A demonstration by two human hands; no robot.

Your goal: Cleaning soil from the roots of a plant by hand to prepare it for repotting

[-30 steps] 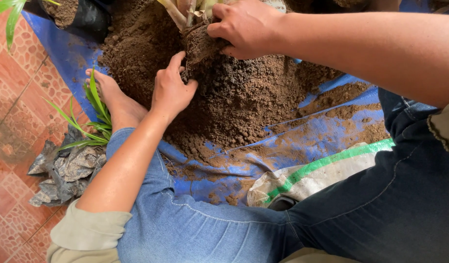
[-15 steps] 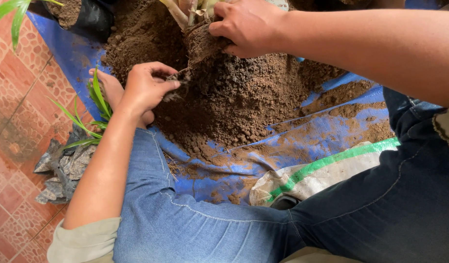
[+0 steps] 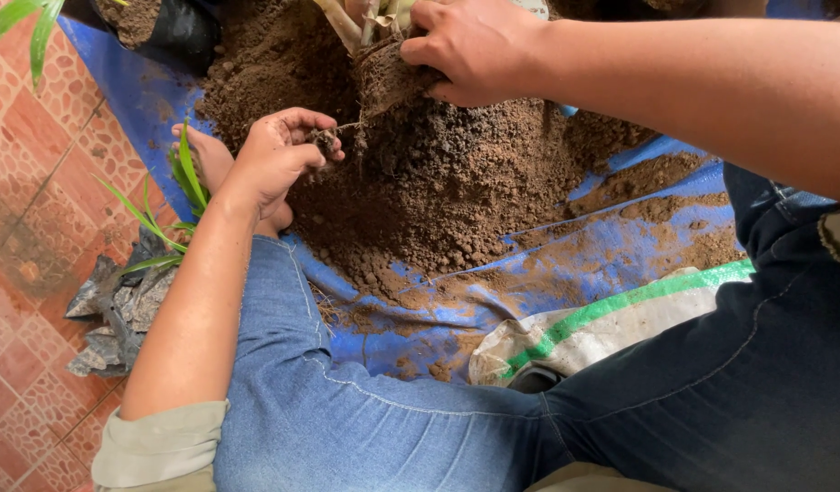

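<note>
My right hand (image 3: 475, 46) grips a plant's dark root ball (image 3: 384, 82) at the top of the view, and pale stems (image 3: 347, 18) rise from it out of frame. My left hand (image 3: 279, 150) is just left of the root ball. Its fingertips are curled and pinched on a small clump of roots and soil (image 3: 327, 138), with a thin root strand running back to the ball. Both hands hover over a heap of brown soil (image 3: 456, 182) on a blue tarp (image 3: 147, 91).
My legs in blue jeans (image 3: 347, 428) frame the tarp. A white sack with a green stripe (image 3: 602, 328) lies at the tarp's near edge. Crumpled black plastic (image 3: 119, 301) and green leaves (image 3: 188, 178) lie at left on the red tiled floor (image 3: 28, 182). A black bag of soil (image 3: 165, 27) stands top left.
My left hand left the root ball's side, where its fingers were spread, moved a little left and curled shut on a bit of roots and soil. My right hand kept its grip.
</note>
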